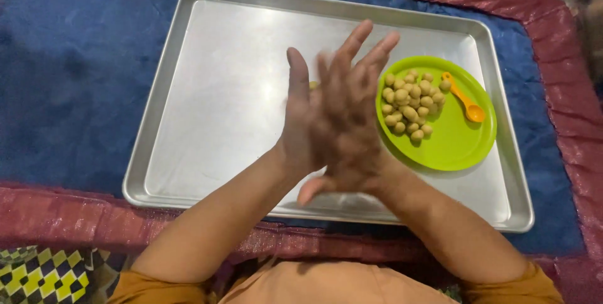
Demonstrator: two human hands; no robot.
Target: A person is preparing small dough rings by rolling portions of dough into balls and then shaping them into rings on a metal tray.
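- 2 bare hands are seen pressed palm to palm above the middle of a metal baking tray (pixel 188 90).
- The left hand (pixel 301 122) is held with its fingers straight and its thumb raised; the right hand (pixel 352 122) is laid across it, fingers spread and pointing away from the person.
- Both hands are blurred, so their outlines are soft.
- A small yellowish bit (pixel 313 85), seemingly dough, is glimpsed between the palms near the left fingers; whether a whole ball is held there cannot be told.
- Neither hand is curled around anything; the fingers of both are extended and flat.
- Just right of the hands, a round lime-green plate (pixel 458 147) is set on the tray.
- A heap of small pale dough balls (pixel 411 106) is piled on the plate's left half, close to the right hand.
- An orange measuring spoon (pixel 465 104) is laid on the plate, just right of the heap.
- The tray is placed on a blue cloth with a maroon border (pixel 63 78).
- Orange sleeves (pixel 527 288) are seen at the lower edge.
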